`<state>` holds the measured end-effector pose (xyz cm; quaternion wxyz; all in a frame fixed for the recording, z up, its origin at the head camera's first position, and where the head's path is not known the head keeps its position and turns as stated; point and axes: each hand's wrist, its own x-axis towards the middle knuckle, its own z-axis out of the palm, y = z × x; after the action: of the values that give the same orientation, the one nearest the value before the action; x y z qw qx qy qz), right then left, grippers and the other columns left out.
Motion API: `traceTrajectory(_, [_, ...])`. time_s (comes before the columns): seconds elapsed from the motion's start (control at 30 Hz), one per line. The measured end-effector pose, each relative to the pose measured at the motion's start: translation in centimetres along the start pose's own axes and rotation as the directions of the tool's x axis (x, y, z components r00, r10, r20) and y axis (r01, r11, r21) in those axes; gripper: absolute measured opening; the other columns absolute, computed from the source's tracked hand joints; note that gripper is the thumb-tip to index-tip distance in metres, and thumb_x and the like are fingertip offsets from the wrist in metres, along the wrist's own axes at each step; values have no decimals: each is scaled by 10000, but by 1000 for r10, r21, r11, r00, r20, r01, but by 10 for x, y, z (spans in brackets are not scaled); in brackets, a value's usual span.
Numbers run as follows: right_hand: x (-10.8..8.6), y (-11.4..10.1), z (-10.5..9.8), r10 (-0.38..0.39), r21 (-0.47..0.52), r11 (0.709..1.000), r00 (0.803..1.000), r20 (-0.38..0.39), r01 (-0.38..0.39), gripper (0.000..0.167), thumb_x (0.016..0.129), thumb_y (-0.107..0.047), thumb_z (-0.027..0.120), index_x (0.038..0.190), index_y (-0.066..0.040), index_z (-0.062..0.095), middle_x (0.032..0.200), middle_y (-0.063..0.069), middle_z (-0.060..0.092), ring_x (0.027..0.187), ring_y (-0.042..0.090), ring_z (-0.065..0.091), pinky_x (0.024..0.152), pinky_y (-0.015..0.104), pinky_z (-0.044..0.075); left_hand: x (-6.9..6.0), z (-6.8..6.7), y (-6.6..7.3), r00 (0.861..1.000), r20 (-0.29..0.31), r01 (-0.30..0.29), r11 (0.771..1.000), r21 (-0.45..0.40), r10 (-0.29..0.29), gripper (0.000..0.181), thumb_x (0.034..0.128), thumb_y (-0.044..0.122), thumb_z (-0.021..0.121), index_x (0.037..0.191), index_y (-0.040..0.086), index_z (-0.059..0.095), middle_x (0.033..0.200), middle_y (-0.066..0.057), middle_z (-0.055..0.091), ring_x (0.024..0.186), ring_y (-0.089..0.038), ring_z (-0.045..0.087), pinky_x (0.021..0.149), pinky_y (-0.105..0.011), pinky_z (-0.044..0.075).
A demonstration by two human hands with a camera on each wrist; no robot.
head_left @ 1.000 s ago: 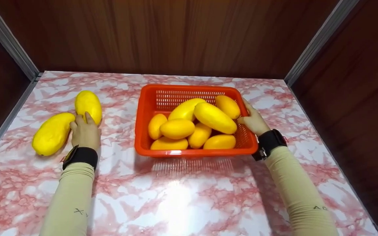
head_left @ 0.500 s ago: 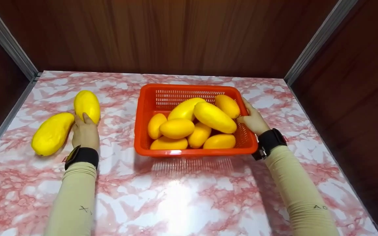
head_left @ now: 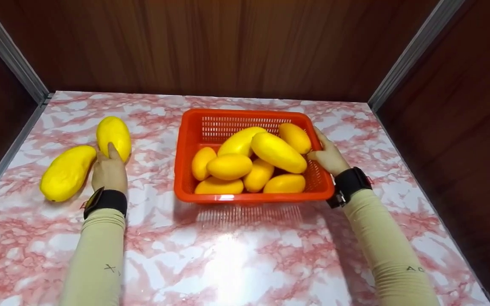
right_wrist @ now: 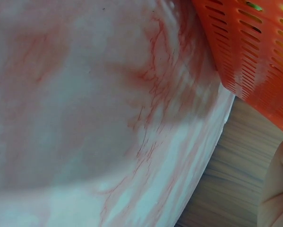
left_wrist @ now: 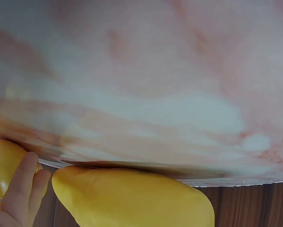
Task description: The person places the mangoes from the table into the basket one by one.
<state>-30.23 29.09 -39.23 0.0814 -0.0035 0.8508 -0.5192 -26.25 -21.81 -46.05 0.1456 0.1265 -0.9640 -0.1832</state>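
In the head view my left hand (head_left: 109, 172) touches the near end of a yellow mango (head_left: 113, 135), with one finger over its top. The left wrist view shows two nearly straight fingers (left_wrist: 19, 189) against that mango (left_wrist: 0, 165); my thumb is hidden. A larger, lumpy yellow mango (head_left: 67, 173) lies just left of the hand. On the right, my right hand (head_left: 332, 158) holds the side rim of a red plastic basket (head_left: 251, 198), thumb at the rim and other fingers partly hidden outside. Several yellow and orange mangoes (head_left: 229, 166) are piled in the basket.
Everything stands on a pink-and-white marbled table (head_left: 177, 263). A dark wood-grain panel (head_left: 211, 46) rises behind it, with similar panels at left and right. The basket sits between the two arms.
My left hand has shifted slightly, its fingers leaving the gap between the two loose mangoes and coming onto the upper one. The right hand and basket stay put.
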Motion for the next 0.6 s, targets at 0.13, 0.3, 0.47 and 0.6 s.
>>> traceTrajectory(0.13, [8,11,-1,-11,-14,1000,1000,-10,11,956,813,21,568,1602,-299,133,1577,169,338,1268,297,442,1070,410,404,1,-4,1,997,73,13,1000,8,-14,494,1044,-49,270,1533,-82,209,1404,-508,304,1096,-634,486,932,-644,452])
traceTrajectory(0.3, [6,9,-1,-7,-16,1000,1000,-1,7,959,812,25,564,1602,-301,128,1566,175,348,1254,298,445,1045,396,415,1,-6,3,995,99,18,1000,-12,-16,507,1036,-59,272,1536,-79,192,1409,-503,264,1196,-646,382,996,-660,404])
traceTrajectory(0.47, [-4,-7,0,11,12,1000,1000,11,-11,950,801,60,542,1607,-222,128,1579,200,312,1287,313,410,1089,426,373,2,-6,5,997,83,6,999,-35,-3,507,1027,-80,284,1530,-81,216,1386,-502,273,1209,-650,369,1017,-672,378])
traceTrajectory(0.6, [-8,-12,0,7,17,1000,1000,15,-7,947,791,73,544,1606,-194,141,1563,207,338,1272,312,424,1080,413,379,1,-6,8,998,53,20,997,-73,-16,521,1021,-91,315,1535,-50,245,1377,-485,297,1176,-637,418,1003,-665,392])
